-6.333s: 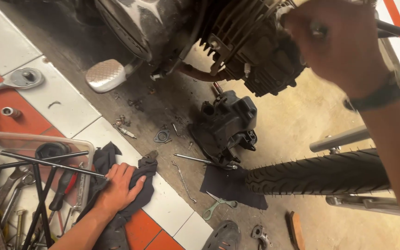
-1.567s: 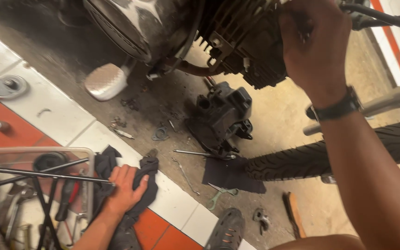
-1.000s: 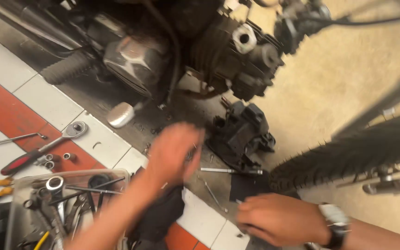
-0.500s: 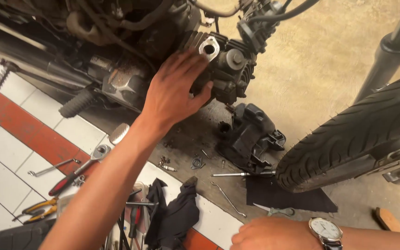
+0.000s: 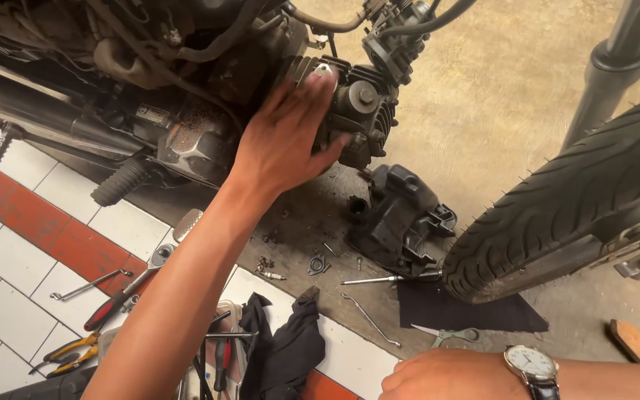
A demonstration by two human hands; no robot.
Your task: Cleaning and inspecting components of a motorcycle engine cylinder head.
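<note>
My left hand (image 5: 283, 141) lies spread on the finned cylinder head (image 5: 361, 104) of a motorcycle engine, with the fingertips on a round silver cap and the thumb under the head. It holds no tool. My right hand (image 5: 446, 374), with a wristwatch (image 5: 531, 364), rests low at the bottom edge near green-handled scissors (image 5: 450, 335). Its fingers are hidden. A detached black engine part (image 5: 401, 218) sits on the floor below the engine.
The front tyre (image 5: 579, 200) and fork leg (image 5: 612, 67) stand at the right, over a black mat (image 5: 468, 307). A screwdriver (image 5: 379, 280), small bolts, a black cloth (image 5: 290, 348), a red-handled tool (image 5: 112, 307), yellow pliers (image 5: 64, 352) and a wrench (image 5: 87, 285) lie on the tiles.
My left hand rose from the black cloth up onto the cylinder head. My right hand came down from the engine to the floor. The view shifted left.
</note>
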